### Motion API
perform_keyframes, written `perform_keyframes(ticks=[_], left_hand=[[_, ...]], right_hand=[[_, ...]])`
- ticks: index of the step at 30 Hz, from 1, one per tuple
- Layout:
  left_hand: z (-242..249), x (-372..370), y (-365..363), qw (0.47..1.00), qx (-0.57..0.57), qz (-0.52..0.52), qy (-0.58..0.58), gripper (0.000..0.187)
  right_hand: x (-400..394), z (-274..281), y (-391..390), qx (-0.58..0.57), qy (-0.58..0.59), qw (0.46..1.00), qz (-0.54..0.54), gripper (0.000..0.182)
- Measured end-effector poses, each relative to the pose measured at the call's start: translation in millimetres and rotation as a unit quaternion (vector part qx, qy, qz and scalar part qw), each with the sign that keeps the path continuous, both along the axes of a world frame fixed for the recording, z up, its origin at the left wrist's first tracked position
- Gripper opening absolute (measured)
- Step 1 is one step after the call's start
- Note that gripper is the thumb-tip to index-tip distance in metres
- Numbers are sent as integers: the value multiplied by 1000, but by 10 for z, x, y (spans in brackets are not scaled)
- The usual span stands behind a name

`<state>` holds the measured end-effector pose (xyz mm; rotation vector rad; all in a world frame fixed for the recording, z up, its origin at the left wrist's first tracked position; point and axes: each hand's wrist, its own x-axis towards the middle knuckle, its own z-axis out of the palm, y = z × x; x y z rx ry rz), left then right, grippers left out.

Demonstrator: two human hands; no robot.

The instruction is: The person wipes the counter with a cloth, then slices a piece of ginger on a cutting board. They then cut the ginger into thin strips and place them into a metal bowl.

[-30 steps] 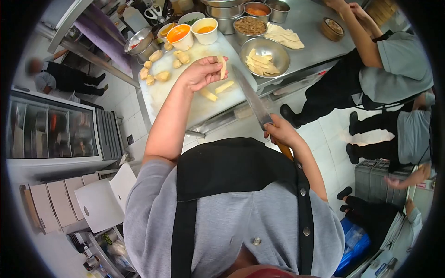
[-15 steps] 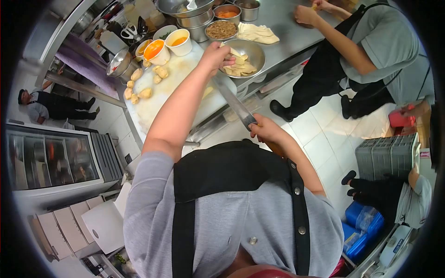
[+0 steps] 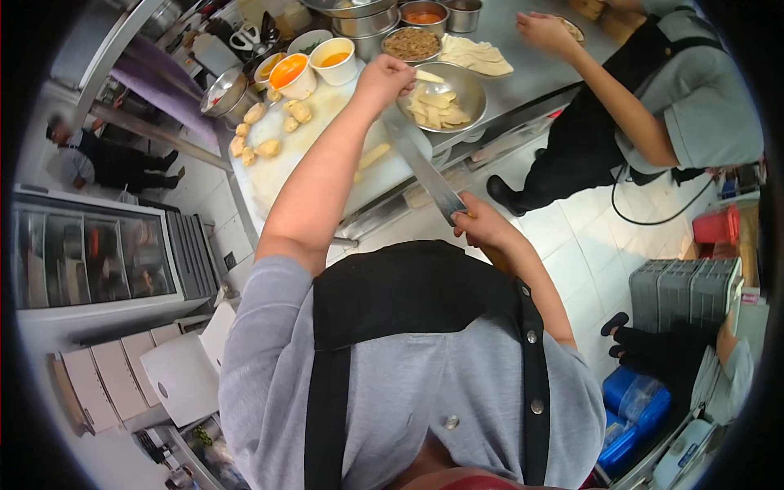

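My left hand (image 3: 382,84) is pinched shut on a pale yellow ginger slice (image 3: 429,77), over the near-left rim of a steel bowl (image 3: 482,102). Several more ginger slices (image 3: 439,112) lie in that bowl. My right hand (image 3: 483,222) grips the handle of a long, broad-bladed knife (image 3: 431,180). Its blade points up and left, with the tip at the edge of the white cutting board (image 3: 314,167). Pale cut ginger (image 3: 374,155) rests on the board close to the blade, and several peeled ginger knobs (image 3: 267,149) sit at its left side.
Two white tubs of orange contents (image 3: 334,61) stand at the board's back. Behind the bowl are a pan of brown minced filling (image 3: 411,43) and pale folded dough-like sheets (image 3: 476,55). A co-worker's arm (image 3: 608,90) reaches over the counter at right.
My left hand has opened away from a bunch of slices, which now lie in the bowl, and one slice stays at its fingertips. The co-worker's hands have moved apart.
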<state>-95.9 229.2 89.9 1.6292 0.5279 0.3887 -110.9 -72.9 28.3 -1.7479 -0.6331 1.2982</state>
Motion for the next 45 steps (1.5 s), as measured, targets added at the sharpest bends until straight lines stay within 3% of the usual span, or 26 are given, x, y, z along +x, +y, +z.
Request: perform_keyframes(ticks=[2, 7, 10, 11, 13, 16, 19, 22, 25, 31, 34, 40, 43, 45], left_hand=[[114, -263, 61, 998, -41, 36, 20, 18], [-121, -868, 339, 988, -104, 111, 35, 16], [-417, -1081, 551, 986, -2, 119, 115, 14], [-489, -1143, 601, 972, 95, 124, 174, 13], [-514, -1240, 618, 907, 284, 127, 284, 14], [-453, -1427, 372, 790, 462, 137, 380, 20], [-434, -1448, 165, 819, 528, 92, 204, 24], [-416, -1326, -132, 836, 490, -21, 248, 25], [-519, -1192, -46, 893, 343, -78, 282, 23], [-511, -1206, 21, 931, 287, -132, 183, 11], [-564, -1177, 118, 897, 406, -167, 50, 8], [-550, -988, 255, 869, 421, -254, 55, 8], [-506, -877, 172, 884, 404, -234, 36, 7], [-496, -907, 32, 860, 496, -115, -8, 7]], right_hand=[[-1, -28, -2, 7, -15, 1000, -9, 35], [-33, 3, -22, 19, 0, 999, -37, 41], [-54, 23, -10, 14, 14, 999, -37, 52], [-70, 34, -4, 11, 19, 999, -39, 55], [-100, 58, 16, 13, 25, 999, -42, 61], [-150, 68, 29, 26, 32, 998, -46, 67], [-187, 52, 44, 39, 35, 997, -58, 67], [-228, 65, 46, 39, 36, 996, -66, 66], [-249, 84, 43, 40, 38, 996, -75, 65], [-288, 59, 3, 36, 22, 996, -85, 62], [-270, 21, -10, 41, 19, 995, -87, 62], [-230, 20, 9, 41, 27, 996, -73, 63], [-245, 17, 27, 52, 38, 994, -86, 66], [-276, 14, 45, 61, 39, 992, -101, 68]])
